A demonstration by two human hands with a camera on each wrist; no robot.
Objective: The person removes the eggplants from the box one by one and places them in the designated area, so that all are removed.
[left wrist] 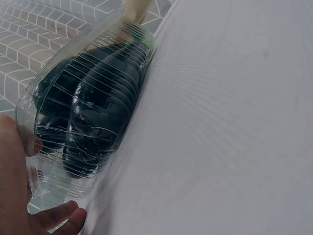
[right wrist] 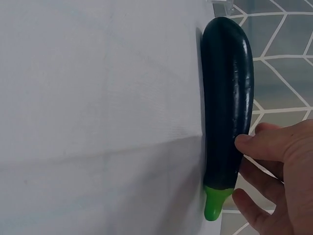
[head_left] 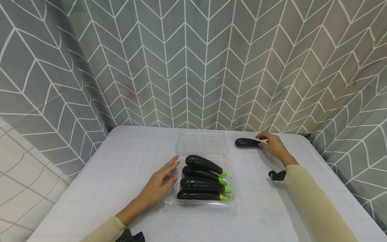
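Several dark eggplants with green stem ends lie side by side in a clear plastic container. My left hand rests at the container's left side, its fingers loosely extended along the wall. The left wrist view shows the eggplants through the ribbed plastic, with the left hand at the near end. Farther right, a single eggplant lies on the table. My right hand is at its stem end, fingers spread around it. In the right wrist view, the thumb touches the eggplant; some fingers are partly hidden.
The container's clear lid lies folded back behind it, flat on the white-covered table. A patterned grey curtain hangs along the table's back and sides. Dark straps sit at both wrists.
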